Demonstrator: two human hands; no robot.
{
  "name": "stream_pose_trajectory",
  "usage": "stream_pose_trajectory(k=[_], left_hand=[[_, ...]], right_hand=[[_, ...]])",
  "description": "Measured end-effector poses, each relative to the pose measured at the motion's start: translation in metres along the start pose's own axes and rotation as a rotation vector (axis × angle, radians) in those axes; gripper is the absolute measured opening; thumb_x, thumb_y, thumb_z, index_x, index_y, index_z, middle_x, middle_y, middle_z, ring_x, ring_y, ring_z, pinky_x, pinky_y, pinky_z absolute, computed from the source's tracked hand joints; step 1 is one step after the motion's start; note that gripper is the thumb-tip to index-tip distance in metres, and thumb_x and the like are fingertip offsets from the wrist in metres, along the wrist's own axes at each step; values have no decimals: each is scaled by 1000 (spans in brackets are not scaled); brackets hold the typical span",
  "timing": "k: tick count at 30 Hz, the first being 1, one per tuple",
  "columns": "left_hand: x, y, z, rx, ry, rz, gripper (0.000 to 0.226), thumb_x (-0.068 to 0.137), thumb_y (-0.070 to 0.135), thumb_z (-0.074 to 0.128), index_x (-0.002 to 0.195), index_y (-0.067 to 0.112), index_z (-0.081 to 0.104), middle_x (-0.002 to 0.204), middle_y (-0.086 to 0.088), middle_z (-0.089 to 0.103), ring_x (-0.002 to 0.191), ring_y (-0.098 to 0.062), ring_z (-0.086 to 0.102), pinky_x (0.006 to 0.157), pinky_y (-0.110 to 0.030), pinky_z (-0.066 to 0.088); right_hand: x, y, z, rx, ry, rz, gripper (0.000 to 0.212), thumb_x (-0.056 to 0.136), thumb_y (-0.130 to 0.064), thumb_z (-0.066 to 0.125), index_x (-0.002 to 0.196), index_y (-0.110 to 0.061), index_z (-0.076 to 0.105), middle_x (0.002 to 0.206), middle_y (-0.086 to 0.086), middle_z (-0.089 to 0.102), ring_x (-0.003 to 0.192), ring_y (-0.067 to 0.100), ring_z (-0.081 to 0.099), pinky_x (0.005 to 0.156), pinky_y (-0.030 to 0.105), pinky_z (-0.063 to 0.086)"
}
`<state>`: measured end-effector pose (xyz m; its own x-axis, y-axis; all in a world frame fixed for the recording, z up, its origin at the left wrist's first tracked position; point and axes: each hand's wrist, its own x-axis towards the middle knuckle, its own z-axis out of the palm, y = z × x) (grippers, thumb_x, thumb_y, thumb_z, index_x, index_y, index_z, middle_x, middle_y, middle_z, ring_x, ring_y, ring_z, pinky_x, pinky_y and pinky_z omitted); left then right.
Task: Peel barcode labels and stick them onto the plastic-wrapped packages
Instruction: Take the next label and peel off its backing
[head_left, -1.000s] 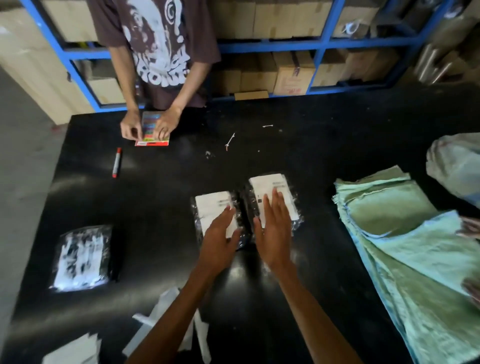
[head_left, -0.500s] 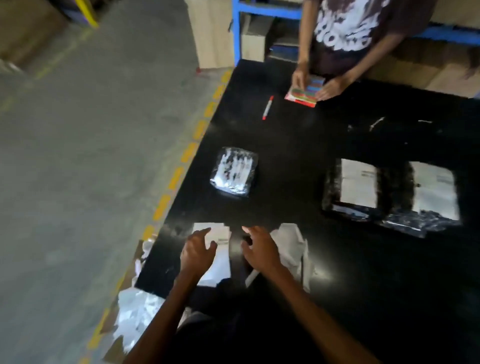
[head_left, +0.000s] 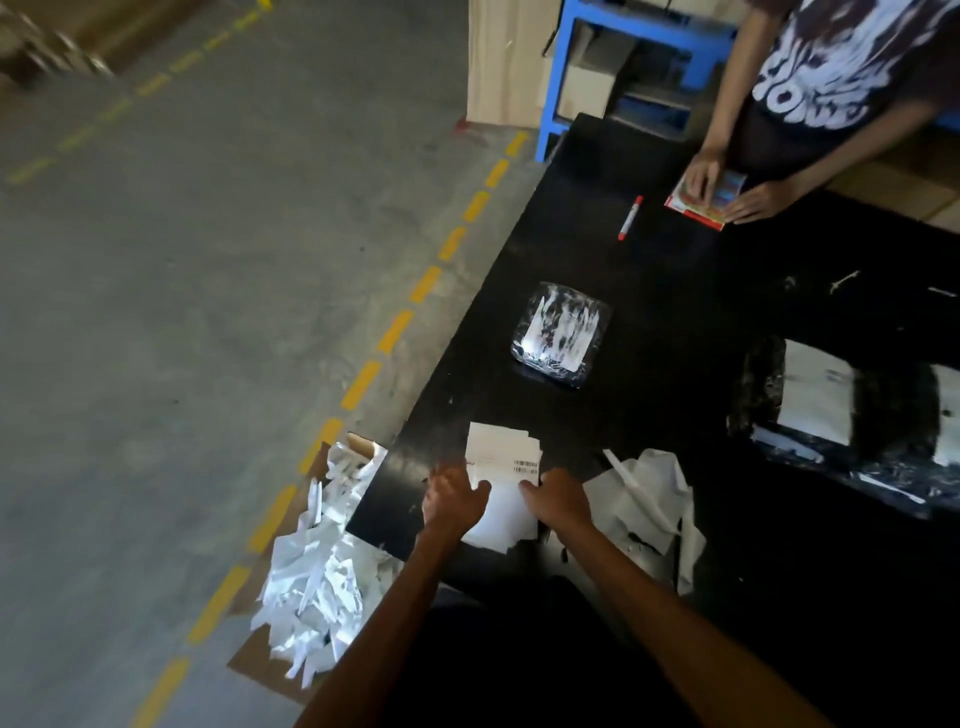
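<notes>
A stack of white barcode label sheets (head_left: 501, 457) lies near the front left corner of the black table (head_left: 675, 291). My left hand (head_left: 453, 496) rests on the stack's left edge and my right hand (head_left: 558, 498) on its right edge, fingertips pressing the top sheet. A plastic-wrapped package (head_left: 560, 332) lies alone further back. Two more wrapped packages (head_left: 815, 400) with white labels lie at the right, one cut off by the frame edge (head_left: 948, 415).
Peeled white backing strips (head_left: 649, 499) lie right of the stack. A cardboard box of paper scraps (head_left: 317, 566) sits on the floor at the table's left. A red marker (head_left: 629, 218) lies at the back. Another person's hands (head_left: 727, 187) hold a colourful card across the table.
My view swung left and both hands left the two labelled packages, moved to the label stack at the front left corner, and settled on its edges.
</notes>
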<state>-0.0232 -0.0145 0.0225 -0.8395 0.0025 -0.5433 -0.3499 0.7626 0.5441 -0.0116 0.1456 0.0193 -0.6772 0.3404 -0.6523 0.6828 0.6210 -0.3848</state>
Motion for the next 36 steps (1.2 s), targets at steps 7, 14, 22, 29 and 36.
stream_pose_trajectory(k=[7,14,22,29,36], left_hand=[[9,1,14,22,-95,-23,58,87,45,57,129,6,56,134,-16,52,118,-34,56,97,-42,54],[2,16,10,-239,59,-116,49,87,34,63,126,5,66,135,-13,63,123,-31,59,100,-37,48],[4,18,0,-377,258,-106,20,87,15,70,107,13,70,110,-9,75,95,-30,73,85,-44,61],[13,13,-5,-536,221,-220,12,88,12,73,99,11,70,98,-2,73,74,-14,72,60,-18,58],[14,13,8,-176,228,-34,20,87,27,75,101,15,68,99,0,74,85,-20,74,68,-16,48]], right_hand=[[-1,-8,4,30,-2,74,44,89,-46,58,119,-15,69,122,7,70,109,28,67,82,30,52],[0,-5,-3,135,129,97,36,85,-46,68,104,-15,74,106,5,75,95,26,71,75,31,57],[10,0,-17,454,63,100,17,85,-26,78,94,-11,74,92,4,74,83,17,68,68,22,51],[7,12,-23,400,87,100,15,89,-24,72,98,-14,78,86,2,75,85,18,71,86,32,58],[-5,24,-59,743,33,29,11,95,-19,64,87,-17,71,110,0,71,98,20,67,84,31,56]])
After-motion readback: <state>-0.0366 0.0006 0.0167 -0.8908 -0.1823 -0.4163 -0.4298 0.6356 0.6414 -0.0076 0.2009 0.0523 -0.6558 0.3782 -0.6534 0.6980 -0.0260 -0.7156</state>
